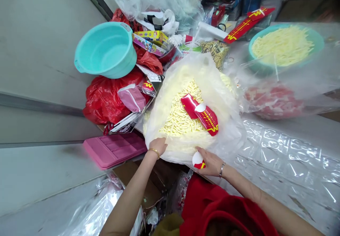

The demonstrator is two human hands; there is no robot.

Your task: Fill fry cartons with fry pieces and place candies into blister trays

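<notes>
The left hand (158, 146) grips the bag (230, 133)'s near edge, the right hand (211, 163) a carton (198, 159); I fear tugging spills sticks (175, 122).

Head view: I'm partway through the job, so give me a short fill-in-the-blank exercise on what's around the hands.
1. The right hand holds a carton coloured white, yellow and ____.
2. On the pale yellow sticks inside the translucent bag lie ____ red cartons.
3. The bracelet on the left wrist is ____-coloured.

Missing words: red; two; gold.
</notes>
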